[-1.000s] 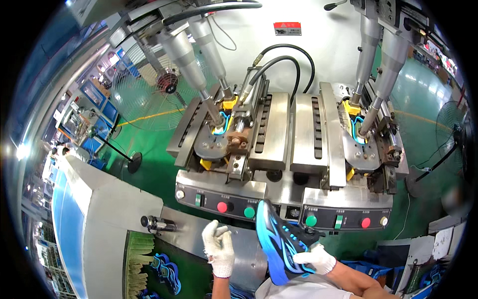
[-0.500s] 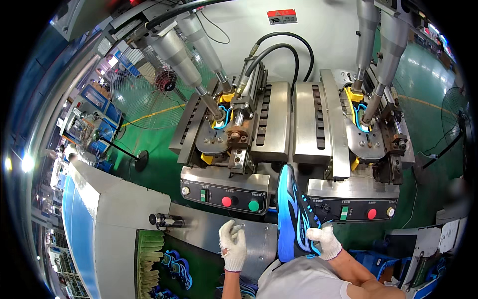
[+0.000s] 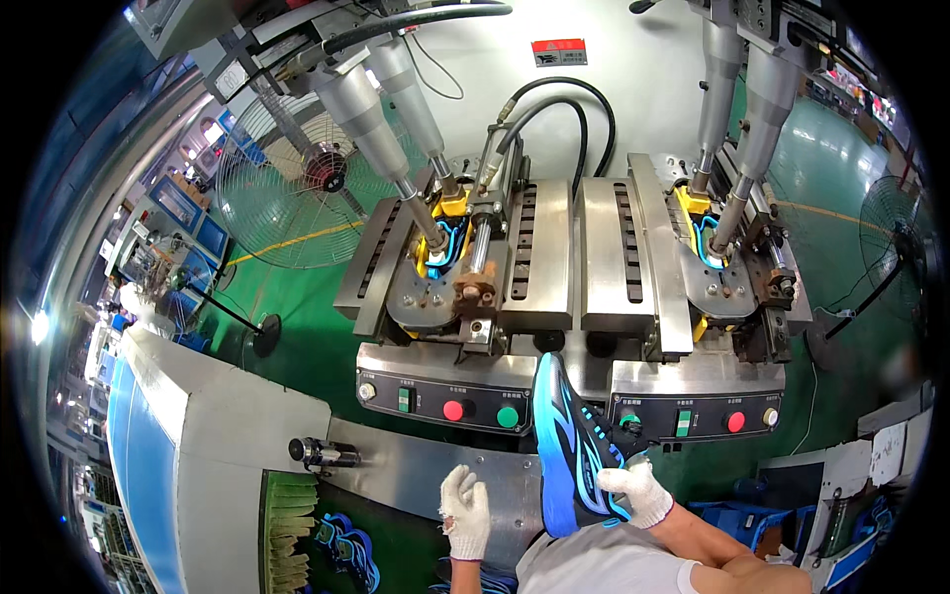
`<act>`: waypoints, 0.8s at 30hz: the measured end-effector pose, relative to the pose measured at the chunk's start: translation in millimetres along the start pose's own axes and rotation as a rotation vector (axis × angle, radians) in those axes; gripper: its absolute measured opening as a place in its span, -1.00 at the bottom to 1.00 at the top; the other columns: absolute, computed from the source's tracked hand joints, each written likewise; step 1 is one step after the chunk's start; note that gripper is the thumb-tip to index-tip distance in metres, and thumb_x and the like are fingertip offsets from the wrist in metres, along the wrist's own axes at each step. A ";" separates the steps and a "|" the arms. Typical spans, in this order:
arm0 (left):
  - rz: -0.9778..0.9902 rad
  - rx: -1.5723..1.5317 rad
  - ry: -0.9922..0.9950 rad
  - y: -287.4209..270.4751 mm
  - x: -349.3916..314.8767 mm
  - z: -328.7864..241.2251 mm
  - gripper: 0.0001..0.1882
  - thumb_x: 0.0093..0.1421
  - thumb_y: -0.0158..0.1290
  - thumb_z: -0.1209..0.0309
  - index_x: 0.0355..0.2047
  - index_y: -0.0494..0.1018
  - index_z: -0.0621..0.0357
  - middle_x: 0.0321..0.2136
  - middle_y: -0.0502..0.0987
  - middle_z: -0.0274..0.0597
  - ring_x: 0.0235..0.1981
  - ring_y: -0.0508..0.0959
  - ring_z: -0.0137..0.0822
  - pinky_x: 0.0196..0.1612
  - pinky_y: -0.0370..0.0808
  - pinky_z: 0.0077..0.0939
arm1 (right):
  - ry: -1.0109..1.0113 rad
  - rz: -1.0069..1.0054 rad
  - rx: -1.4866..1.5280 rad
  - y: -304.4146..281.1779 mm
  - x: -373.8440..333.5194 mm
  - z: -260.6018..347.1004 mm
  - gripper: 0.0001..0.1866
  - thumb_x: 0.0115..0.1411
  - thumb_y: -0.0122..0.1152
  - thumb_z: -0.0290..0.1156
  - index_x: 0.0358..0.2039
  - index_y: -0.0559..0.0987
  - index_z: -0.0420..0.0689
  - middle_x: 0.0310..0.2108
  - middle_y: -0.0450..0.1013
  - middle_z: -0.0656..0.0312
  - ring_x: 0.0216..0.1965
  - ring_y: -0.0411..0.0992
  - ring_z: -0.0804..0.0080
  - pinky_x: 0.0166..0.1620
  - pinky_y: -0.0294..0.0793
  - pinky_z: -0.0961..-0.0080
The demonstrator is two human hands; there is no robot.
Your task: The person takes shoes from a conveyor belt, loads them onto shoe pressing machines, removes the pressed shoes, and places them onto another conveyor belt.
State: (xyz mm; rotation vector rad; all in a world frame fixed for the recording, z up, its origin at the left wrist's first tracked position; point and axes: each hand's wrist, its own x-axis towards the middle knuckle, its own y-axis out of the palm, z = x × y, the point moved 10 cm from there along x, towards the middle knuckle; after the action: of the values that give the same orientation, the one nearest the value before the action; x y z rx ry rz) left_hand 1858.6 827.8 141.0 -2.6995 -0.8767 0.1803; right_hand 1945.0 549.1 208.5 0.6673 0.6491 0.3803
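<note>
White knit gloves cover both my hands. My right hand [image 3: 635, 492] is closed round the heel end of a blue and black sports shoe [image 3: 568, 450], at the laced side near its opening. The shoe stands nearly upright before my body, toe pointing up toward the machine, blue sole edge to the left. To its left, my left hand [image 3: 463, 515] is raised above the metal ledge [image 3: 416, 460], fingers loosely curled and apart from the thumb, nothing in it. Ahead, a left press [image 3: 440, 287] and a right press [image 3: 714, 282] each have a blue-edged shoe part under their metal rods.
Control panels with red buttons [image 3: 452, 410] and green buttons [image 3: 508, 416] face me below the presses. A grey-white machine housing with green strip curtains [image 3: 284, 530] stands at left, blue shoes [image 3: 348, 549] beside it. Fans [image 3: 322, 168] stand beyond, and blue crates [image 3: 742, 525] at right.
The shoe tilts a little more to the left and sits slightly lower in view, with my right hand still on it. More of the part in the left press shows. The whole view has shifted slightly.
</note>
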 end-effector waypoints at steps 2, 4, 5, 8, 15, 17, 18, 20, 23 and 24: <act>0.005 -0.018 0.015 1.7 11.3 -10.9 -0.50 0.27 0.11 0.59 0.21 0.29 0.36 0.12 0.43 0.10 0.11 0.55 -0.09 0.14 0.54 -0.30 | -0.017 0.019 0.025 7.7 0.7 6.3 -0.36 0.14 0.34 -0.51 0.26 0.39 -0.23 -0.03 0.57 0.10 -0.14 0.59 0.32 -0.06 0.66 0.29; 0.012 -0.015 0.087 2.7 26.1 -26.2 -0.49 0.26 0.11 0.61 0.22 0.29 0.37 0.14 0.42 0.11 0.14 0.53 -0.08 0.17 0.53 -0.29 | -0.052 0.010 0.048 7.9 2.7 10.6 -0.42 0.14 0.34 -0.51 0.20 0.44 -0.24 -0.07 0.58 0.11 -0.16 0.59 0.34 -0.07 0.65 0.32; 0.020 -0.017 0.094 2.3 34.7 -37.7 -0.48 0.27 0.10 0.61 0.23 0.28 0.39 0.15 0.41 0.12 0.16 0.51 -0.07 0.19 0.52 -0.28 | -0.056 0.005 0.014 6.9 2.6 13.2 -0.45 0.14 0.34 -0.51 0.17 0.46 -0.25 -0.08 0.59 0.12 -0.17 0.59 0.36 -0.08 0.65 0.32; 0.039 -0.025 0.248 8.4 68.0 -91.2 -0.46 0.27 0.08 0.64 0.26 0.25 0.40 0.21 0.36 0.12 0.20 0.48 -0.06 0.22 0.50 -0.25 | 0.042 -0.040 0.031 -20.0 5.0 -4.9 -0.50 0.14 0.33 -0.52 0.12 0.50 -0.27 -0.09 0.59 0.11 -0.17 0.60 0.35 -0.08 0.65 0.33; 0.119 -0.106 0.262 50.6 211.1 -163.7 -0.36 0.34 0.04 0.55 0.37 0.08 0.39 0.34 0.23 0.23 0.36 0.30 -0.02 0.40 0.25 -0.23 | 0.027 -0.068 0.108 -10.8 13.0 16.6 -0.46 0.12 0.29 -0.58 0.15 0.46 -0.31 -0.06 0.57 0.06 -0.14 0.59 0.27 -0.05 0.65 0.28; 0.129 -0.086 0.237 74.0 267.9 -147.7 -0.33 0.35 0.06 0.50 0.38 0.05 0.40 0.33 0.25 0.24 0.35 0.31 -0.02 0.38 0.27 -0.24 | -0.028 -0.073 0.069 -15.6 14.2 22.0 -0.54 0.14 0.27 -0.56 0.09 0.51 -0.31 -0.12 0.59 0.11 -0.17 0.59 0.30 -0.09 0.63 0.34; 0.120 -0.062 0.240 80.9 297.4 -136.5 -0.32 0.35 0.07 0.47 0.38 0.05 0.41 0.31 0.27 0.24 0.34 0.33 -0.02 0.37 0.29 -0.25 | -0.064 -0.056 0.087 -7.5 17.2 30.8 -0.57 0.15 0.27 -0.55 0.06 0.53 -0.32 -0.15 0.60 0.13 -0.19 0.59 0.31 -0.09 0.63 0.35; 0.108 0.033 0.201 98.9 346.7 -117.1 -0.23 0.33 0.13 0.38 0.40 0.01 0.40 0.33 0.25 0.25 0.34 0.33 -0.07 0.36 0.28 -0.28 | -0.117 -0.019 -0.160 -27.1 18.8 27.5 -0.49 0.11 0.28 -0.51 0.10 0.50 -0.36 -0.03 0.56 0.10 -0.14 0.56 0.36 -0.01 0.57 0.40; 0.015 0.299 0.240 94.8 409.0 -92.2 -0.14 0.26 0.21 0.31 0.42 0.02 0.33 0.32 0.29 0.20 0.33 0.35 -0.06 0.33 0.29 -0.27 | -0.100 -0.062 -0.008 -0.3 15.6 52.7 -0.51 0.07 0.29 -0.54 0.06 0.52 -0.29 -0.01 0.51 0.14 -0.15 0.53 0.40 -0.07 0.55 0.41; 0.031 0.291 0.327 121.3 404.4 -104.1 -0.19 0.23 0.18 0.20 0.36 0.14 0.35 0.21 0.38 0.32 0.22 0.44 0.11 0.26 0.36 -0.18 | -0.073 -0.165 -0.091 -22.5 6.5 44.1 -0.53 0.07 0.30 -0.56 0.05 0.52 -0.22 -0.07 0.50 0.19 -0.18 0.51 0.42 -0.13 0.54 0.41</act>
State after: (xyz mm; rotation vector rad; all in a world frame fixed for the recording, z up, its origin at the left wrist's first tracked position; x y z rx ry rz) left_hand 2273.4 948.3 190.3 -2.3812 -0.6539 -0.1170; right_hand 1981.7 516.3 217.1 0.5343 0.6089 0.2299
